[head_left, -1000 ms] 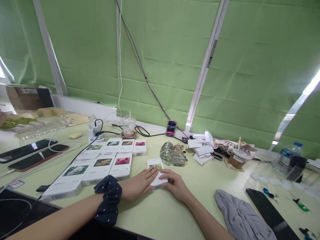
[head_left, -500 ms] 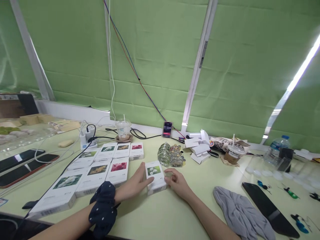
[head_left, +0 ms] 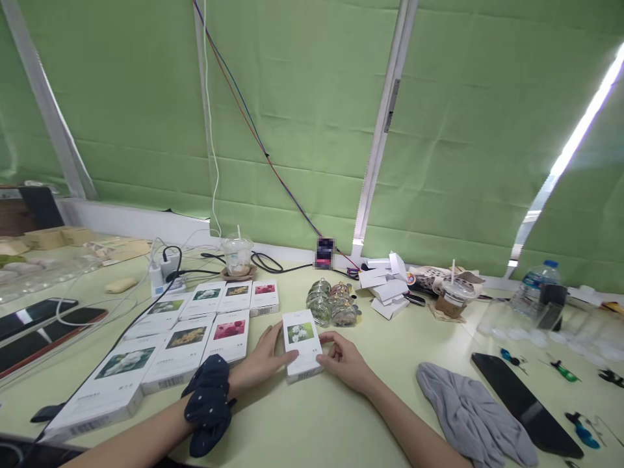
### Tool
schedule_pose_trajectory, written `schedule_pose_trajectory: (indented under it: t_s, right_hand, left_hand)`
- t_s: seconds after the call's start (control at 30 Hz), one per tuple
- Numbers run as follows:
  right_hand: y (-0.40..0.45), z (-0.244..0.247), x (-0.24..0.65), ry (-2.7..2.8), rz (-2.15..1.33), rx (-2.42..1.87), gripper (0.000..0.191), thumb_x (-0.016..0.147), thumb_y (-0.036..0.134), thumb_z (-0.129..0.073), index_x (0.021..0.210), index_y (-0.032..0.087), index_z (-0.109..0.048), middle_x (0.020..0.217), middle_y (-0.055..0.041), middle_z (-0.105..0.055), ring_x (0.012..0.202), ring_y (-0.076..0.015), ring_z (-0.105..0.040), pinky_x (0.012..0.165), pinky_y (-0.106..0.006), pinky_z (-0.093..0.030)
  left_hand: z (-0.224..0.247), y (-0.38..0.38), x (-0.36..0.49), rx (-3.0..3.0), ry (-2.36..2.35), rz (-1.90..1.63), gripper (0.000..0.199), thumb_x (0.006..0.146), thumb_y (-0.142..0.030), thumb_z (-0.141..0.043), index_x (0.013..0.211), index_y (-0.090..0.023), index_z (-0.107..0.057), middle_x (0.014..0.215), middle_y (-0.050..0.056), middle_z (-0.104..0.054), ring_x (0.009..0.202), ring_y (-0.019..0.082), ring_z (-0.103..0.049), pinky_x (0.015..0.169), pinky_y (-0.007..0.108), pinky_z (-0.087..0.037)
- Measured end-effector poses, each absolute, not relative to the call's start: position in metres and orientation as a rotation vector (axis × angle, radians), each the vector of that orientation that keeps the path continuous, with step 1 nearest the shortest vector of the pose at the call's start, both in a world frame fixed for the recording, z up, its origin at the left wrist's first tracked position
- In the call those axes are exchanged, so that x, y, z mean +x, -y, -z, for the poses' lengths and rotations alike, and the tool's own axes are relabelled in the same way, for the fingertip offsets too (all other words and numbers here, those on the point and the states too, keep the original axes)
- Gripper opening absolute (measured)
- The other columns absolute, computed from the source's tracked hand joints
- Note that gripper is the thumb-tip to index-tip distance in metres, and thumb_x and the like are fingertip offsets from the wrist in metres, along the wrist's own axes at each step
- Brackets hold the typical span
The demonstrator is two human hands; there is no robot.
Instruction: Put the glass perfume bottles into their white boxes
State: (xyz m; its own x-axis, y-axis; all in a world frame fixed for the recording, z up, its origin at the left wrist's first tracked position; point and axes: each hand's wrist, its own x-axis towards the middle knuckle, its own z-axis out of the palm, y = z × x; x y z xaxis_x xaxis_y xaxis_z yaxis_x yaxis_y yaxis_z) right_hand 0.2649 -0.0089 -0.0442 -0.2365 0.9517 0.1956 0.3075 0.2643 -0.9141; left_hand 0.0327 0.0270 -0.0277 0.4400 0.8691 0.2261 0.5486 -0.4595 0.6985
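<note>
A white box with a white-flower picture (head_left: 301, 344) stands between my hands at the table's centre. My left hand (head_left: 260, 361) lies along its left side, thumb on its front face. At its right side, my right hand (head_left: 345, 359) has curled fingers, with the thumb on the lower right edge. Both hands grip the box. To the left, several similar boxes (head_left: 178, 348) lie in two rows, with white, yellow and pink flower pictures. Just behind the held box sit stacked clear glass-like pieces (head_left: 331, 302).
A plastic cup (head_left: 237, 255), cables and a charger (head_left: 166, 270) are behind the boxes. Two phones (head_left: 58, 338) lie far left. On the right are folded white papers (head_left: 387, 286), an iced drink (head_left: 453, 298), a grey cloth (head_left: 470, 413), a dark phone (head_left: 524, 403) and a bottle (head_left: 539, 283).
The box between my hands now tilts up slightly more towards me. My right thumb has shifted onto its edge. The whole view has moved slightly.
</note>
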Motion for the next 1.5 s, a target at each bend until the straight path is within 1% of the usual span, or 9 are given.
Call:
schedule_pose_trajectory:
  t_s: [0.17, 0.27, 0.33, 0.5, 0.67, 0.83, 1.0, 1.2, 1.5]
  right_hand:
    - [0.004, 0.054, 0.267, 1.702, -1.030, -1.142, 0.063, 0.075, 0.032, -0.066, 0.130, 0.022, -0.039, 0.110, -0.0062, -0.060, 0.066, -0.0102, -0.051, 0.063, -0.025, -0.042]
    - [0.003, 0.057, 0.268, 1.716, -1.059, -1.105, 0.069, 0.074, 0.032, -0.068, 0.133, 0.022, -0.035, 0.101, -0.0043, -0.063, 0.067, -0.0106, -0.051, 0.065, -0.025, -0.042]
    - [0.003, 0.057, 0.268, 1.726, -1.066, -1.086, 0.071, 0.072, 0.032, -0.070, 0.133, 0.022, -0.035, 0.094, -0.0024, -0.064, 0.065, -0.0106, -0.052, 0.064, -0.024, -0.042]
    - [0.005, 0.054, 0.265, 1.742, -1.000, -1.103, 0.067, 0.067, 0.027, -0.072, 0.128, 0.022, -0.043, 0.094, -0.0016, -0.065, 0.063, -0.0103, -0.052, 0.059, -0.023, -0.040]
    - [0.005, 0.053, 0.265, 1.708, -0.857, -1.140, 0.043, 0.069, 0.023, -0.068, 0.111, 0.020, -0.058, 0.096, -0.0020, -0.064, 0.063, -0.0107, -0.049, 0.057, -0.023, -0.039]
    - [0.003, 0.056, 0.266, 1.754, -0.666, -1.276, 0.039, 0.065, 0.017, -0.071, 0.103, 0.020, -0.063, 0.092, -0.0028, -0.062, 0.073, -0.0154, -0.050, 0.066, -0.027, -0.042]
    - [0.004, 0.055, 0.266, 1.792, -0.688, -1.358, 0.038, 0.065, 0.018, -0.072, 0.102, 0.020, -0.065, 0.087, -0.0029, -0.061, 0.074, -0.0164, -0.051, 0.070, -0.029, -0.043]
    - [0.003, 0.054, 0.266, 1.805, -0.695, -1.344, 0.038, 0.064, 0.016, -0.073, 0.101, 0.019, -0.065, 0.087, -0.0028, -0.061, 0.073, -0.0161, -0.050, 0.068, -0.028, -0.041]
    - [0.006, 0.051, 0.263, 1.793, -0.735, -1.280, 0.043, 0.052, 0.027, -0.084, 0.083, 0.018, -0.057, 0.079, 0.0024, -0.059, 0.070, -0.0134, -0.048, 0.064, -0.024, -0.037]
  left_hand:
    - [0.016, -0.021, 0.034, 2.059, -1.029, -0.728, 0.085, 0.080, -0.038, -0.058, 0.145, -0.021, -0.006, 0.145, 0.014, -0.040, 0.133, 0.026, -0.037, 0.108, 0.045, -0.033]
    - [0.014, -0.020, 0.034, 2.036, -1.061, -0.738, 0.095, 0.079, -0.036, -0.060, 0.146, -0.020, 0.006, 0.139, 0.016, -0.045, 0.131, 0.026, -0.040, 0.106, 0.044, -0.036]
    - [0.015, -0.020, 0.034, 2.056, -1.082, -0.764, 0.095, 0.079, -0.034, -0.060, 0.146, -0.021, 0.007, 0.136, 0.015, -0.049, 0.128, 0.025, -0.043, 0.106, 0.044, -0.035]
    - [0.018, -0.019, 0.035, 2.182, -1.032, -0.823, 0.084, 0.077, -0.029, -0.061, 0.144, -0.025, -0.012, 0.136, 0.010, -0.049, 0.127, 0.026, -0.044, 0.106, 0.043, -0.036]
    - [0.018, -0.014, 0.039, 2.272, -1.070, -0.932, 0.062, 0.080, -0.032, -0.059, 0.135, -0.022, -0.032, 0.139, 0.011, -0.046, 0.128, 0.029, -0.042, 0.107, 0.046, -0.035]
    - [0.021, -0.013, 0.043, 2.294, -1.085, -0.929, 0.048, 0.080, -0.030, -0.058, 0.126, -0.022, -0.043, 0.129, 0.010, -0.055, 0.121, 0.028, -0.049, 0.103, 0.045, -0.039]
    - [0.022, -0.012, 0.045, 2.212, -1.058, -0.775, 0.041, 0.076, -0.027, -0.060, 0.117, -0.023, -0.052, 0.119, 0.007, -0.064, 0.113, 0.027, -0.056, 0.098, 0.043, -0.044]
    - [0.019, -0.012, 0.046, 2.190, -1.055, -0.771, 0.037, 0.074, -0.025, -0.059, 0.110, -0.022, -0.054, 0.117, 0.007, -0.065, 0.109, 0.027, -0.058, 0.094, 0.042, -0.046]
    - [0.032, -0.015, 0.050, 2.097, -1.238, -0.993, 0.042, 0.082, -0.030, -0.050, 0.120, -0.017, -0.037, 0.106, 0.010, -0.058, 0.092, 0.022, -0.061, 0.086, 0.041, -0.049]
